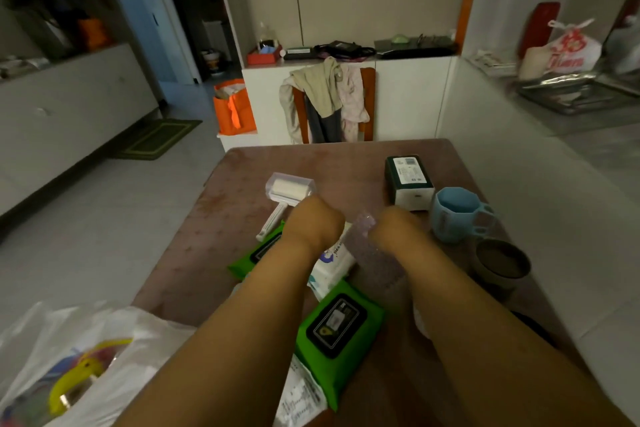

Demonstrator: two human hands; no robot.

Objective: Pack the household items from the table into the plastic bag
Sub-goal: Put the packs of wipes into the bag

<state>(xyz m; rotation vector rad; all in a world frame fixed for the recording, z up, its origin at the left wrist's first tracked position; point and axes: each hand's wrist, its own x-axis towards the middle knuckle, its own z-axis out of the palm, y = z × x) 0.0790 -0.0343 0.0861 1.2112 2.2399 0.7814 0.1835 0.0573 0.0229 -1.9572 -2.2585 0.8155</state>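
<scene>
Both my forearms reach over the brown table [214, 218]. My left hand [315, 222] and my right hand [394, 229] are curled with their backs to me, fingers hidden. A clear, glittery plastic item [367, 236] stands up between them, against my right hand, which seems closed on it. Under my arms lie two green wipes packs [337, 322] [258, 250] and a white wipes pack [332, 263]. A lint roller [289, 189] lies just beyond my left hand. The white plastic bag [86, 350] sits at the lower left, with colourful things inside.
On the right of the table stand a dark green and white box [408, 180], a blue mug [457, 215] and a grey cup [502, 263]. A white labelled packet [301, 399] lies at the near edge. A chair draped with clothes [329, 100] stands beyond the table.
</scene>
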